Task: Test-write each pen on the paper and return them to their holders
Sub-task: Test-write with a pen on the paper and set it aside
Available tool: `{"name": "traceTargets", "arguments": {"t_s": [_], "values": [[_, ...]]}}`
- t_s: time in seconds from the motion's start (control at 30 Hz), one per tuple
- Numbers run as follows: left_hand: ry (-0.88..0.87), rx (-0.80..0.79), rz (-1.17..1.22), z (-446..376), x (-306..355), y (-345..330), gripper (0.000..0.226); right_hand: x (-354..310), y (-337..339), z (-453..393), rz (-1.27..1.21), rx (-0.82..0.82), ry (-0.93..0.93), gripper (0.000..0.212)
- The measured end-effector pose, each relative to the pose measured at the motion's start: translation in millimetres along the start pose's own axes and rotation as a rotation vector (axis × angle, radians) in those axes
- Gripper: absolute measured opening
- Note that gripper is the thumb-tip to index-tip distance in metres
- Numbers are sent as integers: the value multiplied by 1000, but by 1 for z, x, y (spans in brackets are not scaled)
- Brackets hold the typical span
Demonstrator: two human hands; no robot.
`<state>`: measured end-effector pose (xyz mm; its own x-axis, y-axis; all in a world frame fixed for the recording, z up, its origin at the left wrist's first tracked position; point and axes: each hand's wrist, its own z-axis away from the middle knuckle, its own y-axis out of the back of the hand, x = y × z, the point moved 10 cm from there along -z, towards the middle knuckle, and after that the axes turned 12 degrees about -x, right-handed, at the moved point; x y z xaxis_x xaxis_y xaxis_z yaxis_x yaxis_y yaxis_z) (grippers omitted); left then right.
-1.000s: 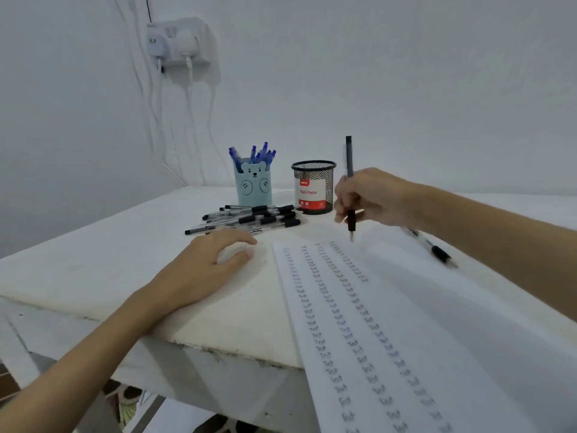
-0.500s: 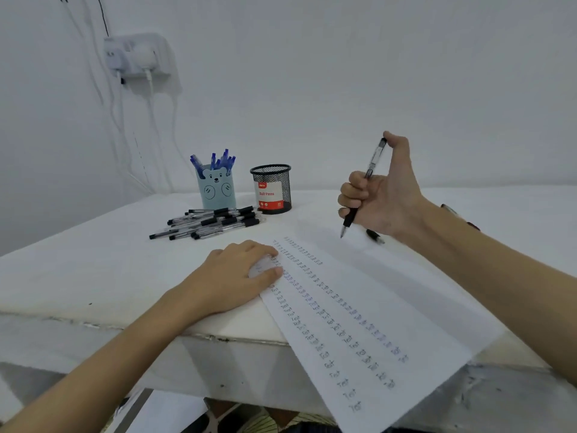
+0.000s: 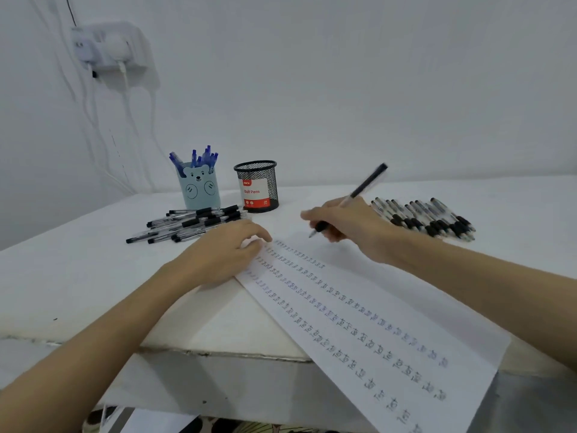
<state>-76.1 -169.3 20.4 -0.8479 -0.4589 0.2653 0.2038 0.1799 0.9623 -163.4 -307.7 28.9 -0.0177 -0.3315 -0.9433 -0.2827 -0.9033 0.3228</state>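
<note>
While the right hand [image 3: 349, 223] grips a pen [image 3: 349, 200] above the paper [image 3: 390, 307], the flat left hand [image 3: 224, 251] pins its corner; overhanging, it may slip.

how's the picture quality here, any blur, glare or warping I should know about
Head view: soft, even light with no glare; wide-angle warping bends the table edge; far rows of marks on the paper are too small to read; the right hand and pen are fairly sharp.

Plain home desk corner, white table [image 3: 78, 276], wall socket [image 3: 106, 51], bear pen cup [image 3: 199, 190]
</note>
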Motion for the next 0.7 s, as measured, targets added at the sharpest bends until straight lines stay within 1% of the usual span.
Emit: {"name": "traceTargets", "arguments": {"t_s": [0.03,0.07,0.17,0.27,0.37,0.53,0.63,0.7], "values": [[-11,2,13,-6,0,-1,22,1,0,0,9,29,17,35],[-27,8,28,-11,1,-1,21,4,-2,-1,3,25,19,41],[-84,45,27,-21,8,-1,19,11,-15,3,43,-51,22,50],[-149,122,-1,-26,12,2,12,8,-11,6,137,6,66,48],[-191,184,54,-26,8,3,11,4,-5,6,184,53,99,53],[-192,189,64,-28,2,-3,8,6,-7,5,220,49,127,51],[-191,186,77,-29,-1,-3,18,5,-11,5,228,23,126,49],[-190,184,84,-29,-1,-3,17,4,-11,6,235,24,137,48]]}}
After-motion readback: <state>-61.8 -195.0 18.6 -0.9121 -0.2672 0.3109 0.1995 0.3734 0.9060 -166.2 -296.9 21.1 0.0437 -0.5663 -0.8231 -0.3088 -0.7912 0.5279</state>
